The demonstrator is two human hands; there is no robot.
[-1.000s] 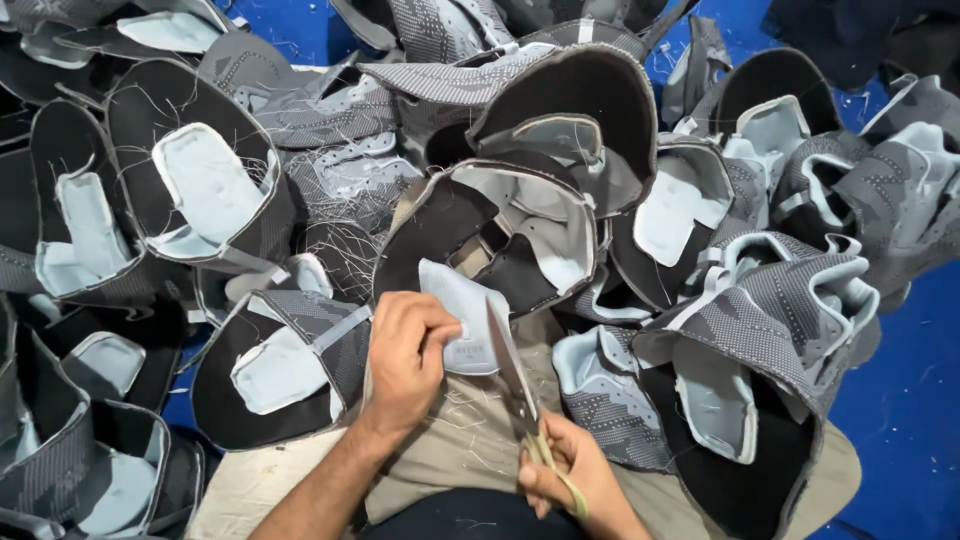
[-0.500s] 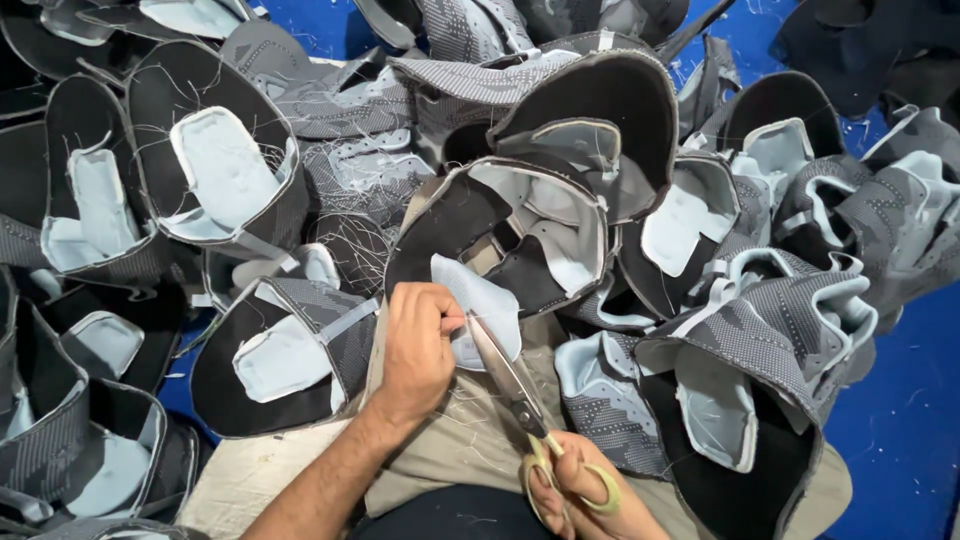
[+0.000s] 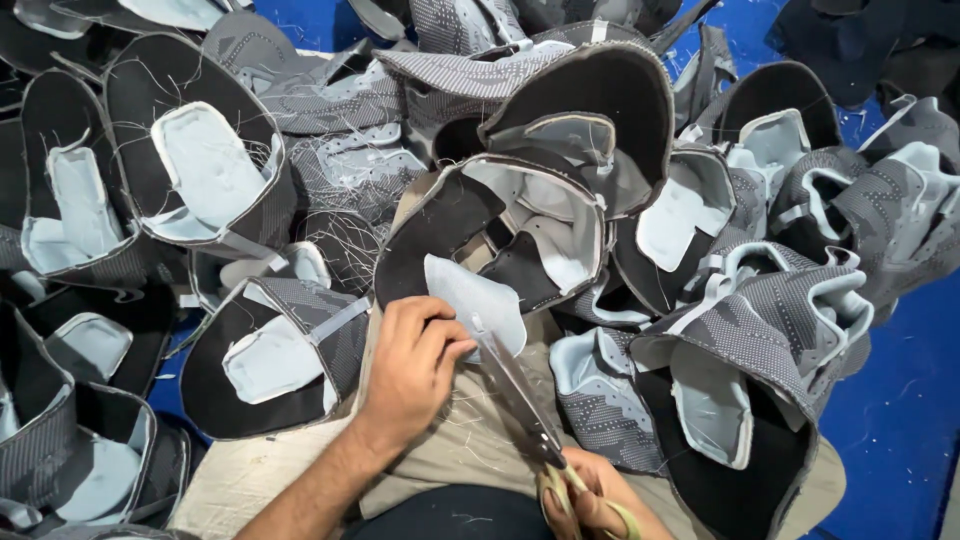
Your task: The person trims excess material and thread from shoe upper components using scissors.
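Steel scissors, right hand fingers clamped on handles, point up-left toward left-pinched tongue.

No packages, labels, signs or screens anywhere in view.

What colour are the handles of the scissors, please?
Yellowish, seen in the head view: the scissors handles sit in the right hand.
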